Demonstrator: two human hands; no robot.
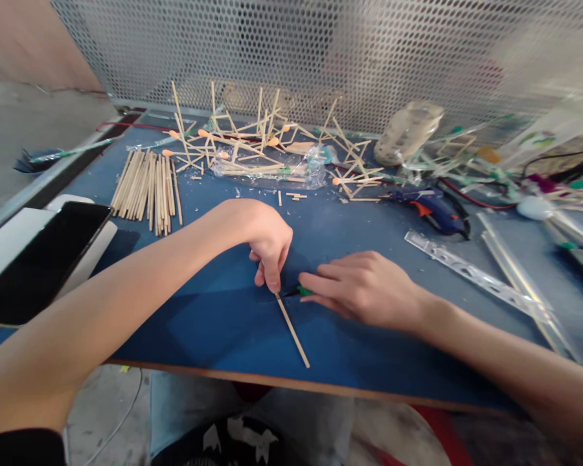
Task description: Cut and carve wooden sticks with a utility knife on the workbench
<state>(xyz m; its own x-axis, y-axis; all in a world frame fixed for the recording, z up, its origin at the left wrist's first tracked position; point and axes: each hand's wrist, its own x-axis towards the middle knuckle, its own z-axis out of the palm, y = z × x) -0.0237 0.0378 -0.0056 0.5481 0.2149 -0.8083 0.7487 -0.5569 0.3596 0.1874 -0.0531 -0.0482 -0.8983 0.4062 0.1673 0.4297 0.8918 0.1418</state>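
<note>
My left hand (271,249) bends down over the blue tabletop (194,323), its thumb and fingers closed on the upper end of a thin wooden stick (293,331). That stick lies flat, slanting toward the table's front edge. From the right, my right hand (364,288) grips a small cutting tool with a green handle (305,291). Its narrow dark tip reaches the stick just below my left fingertips. Most of the handle is hidden inside my right hand, so I cannot tell the tool's exact kind.
A pile of wooden sticks (148,188) lies left, near a black phone (43,262). Stick frames (267,136) with orange tips stand along the metal mesh (291,45). On the right are a blue glue gun (434,208), a clear ruler (471,272) and a jar (408,133).
</note>
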